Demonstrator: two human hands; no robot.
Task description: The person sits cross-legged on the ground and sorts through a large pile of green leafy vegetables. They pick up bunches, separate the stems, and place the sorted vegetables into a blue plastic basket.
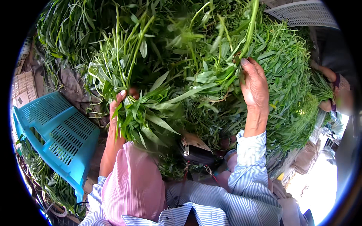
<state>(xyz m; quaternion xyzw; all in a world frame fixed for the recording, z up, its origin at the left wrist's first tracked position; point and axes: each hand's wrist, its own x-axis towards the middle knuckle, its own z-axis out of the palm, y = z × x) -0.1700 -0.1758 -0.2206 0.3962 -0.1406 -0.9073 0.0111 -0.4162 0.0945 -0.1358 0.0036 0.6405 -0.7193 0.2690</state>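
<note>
My left hand [117, 108] is closed around a bunch of leafy green stems, likely water spinach [138, 113]; the stalks point up and the long leaves hang down over my wrist. Out in front on the right, my right hand [253, 82] pinches a thick green stalk [250, 28] between thumb and fingers, with leaves trailing to its left. Beneath and beyond both hands spreads a large heap of the same greens [288, 65]. Some fingertips of each hand are hidden by leaves.
A blue plastic basket [59, 135] stands tilted at the left, with bundled greens [53, 180] beside it. A white crate [305, 12] lies at the top right. Another person [342, 87] holds greens at the far right. A small dark bag [198, 152] hangs before me.
</note>
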